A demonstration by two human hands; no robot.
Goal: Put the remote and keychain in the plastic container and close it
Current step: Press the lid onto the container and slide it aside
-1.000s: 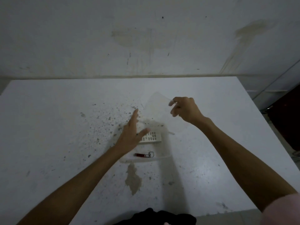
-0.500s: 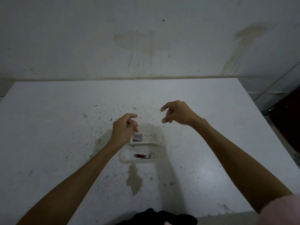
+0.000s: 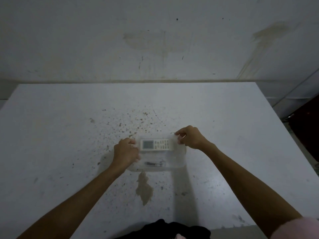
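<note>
Two hands — left hand, right hand — one container, one remote, one keychain

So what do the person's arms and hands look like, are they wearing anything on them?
Both forearms are bare, and the left hand and right hand have no gloves. No watch or bracelet shows on either wrist; rings are too small to tell. A pale pink sleeve covers the right upper arm at the frame's bottom right corner. No sleeve shows on the left arm.

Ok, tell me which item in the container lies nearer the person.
The keychain, dark and slim, by the container's near wall; the white remote lies farther back, between both hands.
</note>
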